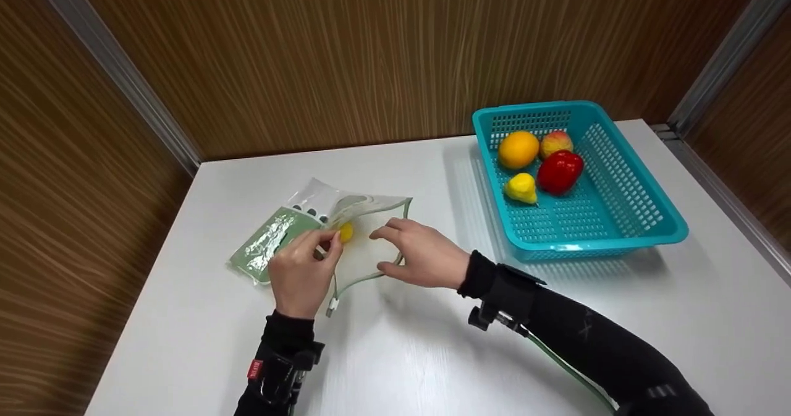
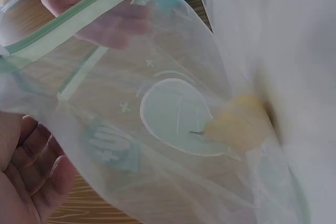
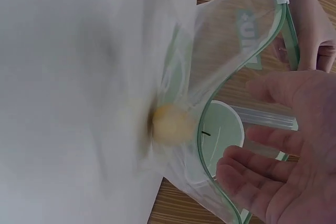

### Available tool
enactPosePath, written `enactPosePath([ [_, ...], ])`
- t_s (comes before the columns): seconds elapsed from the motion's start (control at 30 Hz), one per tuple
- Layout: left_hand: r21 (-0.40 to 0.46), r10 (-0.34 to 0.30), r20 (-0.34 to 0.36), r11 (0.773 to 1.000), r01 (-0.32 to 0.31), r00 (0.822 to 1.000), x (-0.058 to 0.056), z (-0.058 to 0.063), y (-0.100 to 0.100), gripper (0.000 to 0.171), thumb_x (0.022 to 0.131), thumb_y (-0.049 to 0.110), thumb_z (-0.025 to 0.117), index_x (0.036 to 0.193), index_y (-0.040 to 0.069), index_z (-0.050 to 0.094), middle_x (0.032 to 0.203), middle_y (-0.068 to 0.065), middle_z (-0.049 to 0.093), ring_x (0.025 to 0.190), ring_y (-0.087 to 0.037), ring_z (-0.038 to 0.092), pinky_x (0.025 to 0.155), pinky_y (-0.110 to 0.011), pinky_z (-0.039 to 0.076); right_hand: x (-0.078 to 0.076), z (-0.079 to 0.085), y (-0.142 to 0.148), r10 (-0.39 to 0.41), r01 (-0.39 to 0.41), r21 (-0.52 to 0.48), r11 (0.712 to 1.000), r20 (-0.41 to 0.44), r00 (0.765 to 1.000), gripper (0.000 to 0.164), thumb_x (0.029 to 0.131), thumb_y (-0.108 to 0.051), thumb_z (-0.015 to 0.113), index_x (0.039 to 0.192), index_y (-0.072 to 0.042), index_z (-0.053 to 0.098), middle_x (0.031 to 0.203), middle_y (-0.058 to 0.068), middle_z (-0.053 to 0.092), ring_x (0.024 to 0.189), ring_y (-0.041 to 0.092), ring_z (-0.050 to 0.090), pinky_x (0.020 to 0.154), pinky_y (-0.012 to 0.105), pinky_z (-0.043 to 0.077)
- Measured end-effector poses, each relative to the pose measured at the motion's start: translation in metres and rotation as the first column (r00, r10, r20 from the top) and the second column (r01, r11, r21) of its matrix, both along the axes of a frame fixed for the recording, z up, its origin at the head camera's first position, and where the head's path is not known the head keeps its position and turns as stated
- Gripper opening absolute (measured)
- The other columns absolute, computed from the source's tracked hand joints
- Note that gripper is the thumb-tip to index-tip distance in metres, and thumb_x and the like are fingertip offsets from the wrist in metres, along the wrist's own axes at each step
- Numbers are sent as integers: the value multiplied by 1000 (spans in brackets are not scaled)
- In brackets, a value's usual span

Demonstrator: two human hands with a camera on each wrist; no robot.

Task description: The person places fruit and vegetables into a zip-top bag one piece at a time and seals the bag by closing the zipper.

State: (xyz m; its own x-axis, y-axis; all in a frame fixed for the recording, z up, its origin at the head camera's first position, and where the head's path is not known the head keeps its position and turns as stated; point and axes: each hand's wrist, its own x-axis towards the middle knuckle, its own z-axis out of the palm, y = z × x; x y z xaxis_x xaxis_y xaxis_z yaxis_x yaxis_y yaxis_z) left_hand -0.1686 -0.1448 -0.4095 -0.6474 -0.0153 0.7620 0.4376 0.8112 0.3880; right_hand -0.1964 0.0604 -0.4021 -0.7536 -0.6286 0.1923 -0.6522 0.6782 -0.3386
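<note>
A frosted zip bag (image 1: pixel 364 255) with a green zip edge and a white slider stands with its mouth spread toward the right. Inside it lies a small yellow fruit with a short dark stem (image 2: pixel 236 127), blurred by the film. My left hand (image 1: pixel 306 267) pinches the upper edge of the bag between thumb and forefinger. At the bag's mouth is my right hand (image 1: pixel 423 255), its fingers loosely bent and holding nothing. Through the film, the right wrist view also shows the left hand (image 3: pixel 310 24) by the slider.
To the left lies a green pack in clear wrap (image 1: pixel 269 243), partly behind the left hand. A teal basket (image 1: pixel 642 243) at the right holds an orange (image 1: pixel 518 150), a peach (image 1: pixel 556 144), a red fruit (image 1: pixel 560 172) and a yellow pear (image 1: pixel 521 188). Wood-grain panels (image 1: pixel 346 57) enclose the white table (image 1: pixel 395 366).
</note>
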Motion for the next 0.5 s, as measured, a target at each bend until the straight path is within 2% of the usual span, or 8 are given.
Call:
enactPosePath([
  [0.27,15,-11,-30,1000,12,999,-1,-2,-1,5,80,12,72,76,8,73,65,0,70,54,-11,63,48,-23,47,9,16,20,-11,11,-14,1000,-17,1000,45,86,-36,66,126,-18,58,119,1,63,99,15,58,87,29,54],
  [0.5,17,-5,-36,1000,6,999,-1,-2,-1,5,79,11,71,75,10,73,64,1,69,51,-12,62,47,-22,46,7,29,45,-47,46,-31,998,-32,998,48,85,-35,68,128,-18,55,122,2,61,108,18,58,94,33,53],
])
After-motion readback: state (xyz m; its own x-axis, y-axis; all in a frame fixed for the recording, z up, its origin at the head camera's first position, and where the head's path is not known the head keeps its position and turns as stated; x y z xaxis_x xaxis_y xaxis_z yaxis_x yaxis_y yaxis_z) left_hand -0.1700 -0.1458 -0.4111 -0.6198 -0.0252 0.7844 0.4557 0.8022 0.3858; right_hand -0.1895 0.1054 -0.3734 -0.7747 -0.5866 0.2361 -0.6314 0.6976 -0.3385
